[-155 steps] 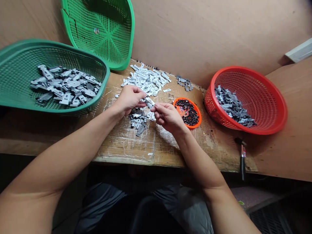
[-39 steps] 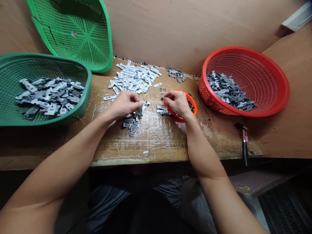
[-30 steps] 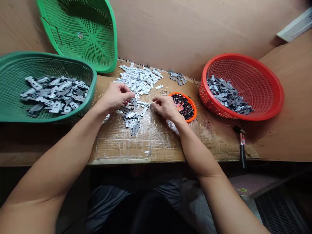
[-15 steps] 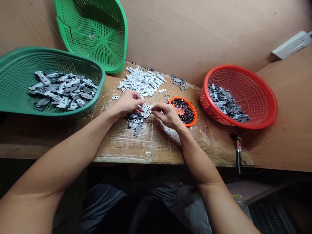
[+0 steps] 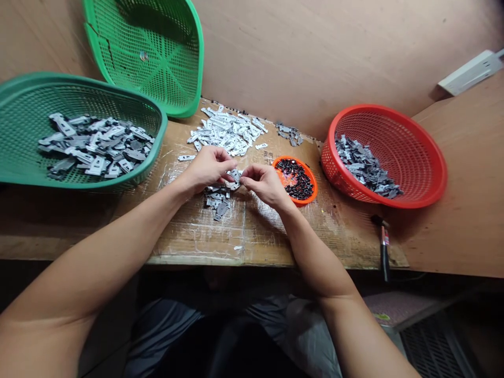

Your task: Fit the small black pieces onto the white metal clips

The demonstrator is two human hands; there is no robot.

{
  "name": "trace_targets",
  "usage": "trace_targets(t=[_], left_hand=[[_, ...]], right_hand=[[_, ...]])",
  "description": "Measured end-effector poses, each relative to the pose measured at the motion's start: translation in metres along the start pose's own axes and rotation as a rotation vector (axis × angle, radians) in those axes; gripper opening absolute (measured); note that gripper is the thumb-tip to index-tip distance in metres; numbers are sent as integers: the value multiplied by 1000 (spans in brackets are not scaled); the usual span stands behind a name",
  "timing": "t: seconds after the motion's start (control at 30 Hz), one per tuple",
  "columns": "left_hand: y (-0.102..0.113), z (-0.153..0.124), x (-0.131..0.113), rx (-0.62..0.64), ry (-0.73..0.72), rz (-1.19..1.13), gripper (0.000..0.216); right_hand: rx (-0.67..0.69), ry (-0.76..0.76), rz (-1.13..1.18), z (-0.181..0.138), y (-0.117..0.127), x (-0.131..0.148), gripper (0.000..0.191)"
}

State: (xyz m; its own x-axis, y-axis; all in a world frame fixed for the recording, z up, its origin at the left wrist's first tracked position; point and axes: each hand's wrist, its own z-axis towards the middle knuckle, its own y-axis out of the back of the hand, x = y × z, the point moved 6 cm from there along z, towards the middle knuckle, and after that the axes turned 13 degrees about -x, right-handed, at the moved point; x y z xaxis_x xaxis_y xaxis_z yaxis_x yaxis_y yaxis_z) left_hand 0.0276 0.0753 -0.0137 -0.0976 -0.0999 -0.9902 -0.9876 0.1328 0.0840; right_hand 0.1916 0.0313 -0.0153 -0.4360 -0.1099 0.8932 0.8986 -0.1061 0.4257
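Past a small heap of grey pieces (image 5: 219, 203), my left hand (image 5: 211, 168) pinches a metal plate (image 5: 235, 179) above the cardboard (image 5: 197, 239); my right hand (image 5: 263, 184) seems to grip its other edge (my fingers cover some of it). The orange dish (image 5: 314, 196) sits just beyond, then pale parts (image 5: 230, 131).

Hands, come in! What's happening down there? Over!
Left hand: pinching a gray piece. Right hand: at its edge. Close by: loose gray parts, orange dish; neither blocking.

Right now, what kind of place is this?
Probably a workshop bench: a dark green basket and a red basket hold heaps of flat grey pieces, and an orange dish holds tiny black bits.
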Motion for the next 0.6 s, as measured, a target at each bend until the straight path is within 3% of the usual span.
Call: trace_targets(t=[0.2,0.27,0.4,0.5,0.6], left_hand=[[0,1,2,-4,8,11,28],[1,4,4,-8,16,19,29],[6,10,7,-18,18,32,30],[9,15,9,-15,8,22,32],[9,17,9,7,-4,7,34]], right_hand=[[37,-84,63,3,1,-4,15],[-14,-37,-4,7,18,-5,14],[-187,54,-324,16,81,-13,15],[-47,63,-474,14,103,-24,15],[88,91,-546,7,101,-25,18]])
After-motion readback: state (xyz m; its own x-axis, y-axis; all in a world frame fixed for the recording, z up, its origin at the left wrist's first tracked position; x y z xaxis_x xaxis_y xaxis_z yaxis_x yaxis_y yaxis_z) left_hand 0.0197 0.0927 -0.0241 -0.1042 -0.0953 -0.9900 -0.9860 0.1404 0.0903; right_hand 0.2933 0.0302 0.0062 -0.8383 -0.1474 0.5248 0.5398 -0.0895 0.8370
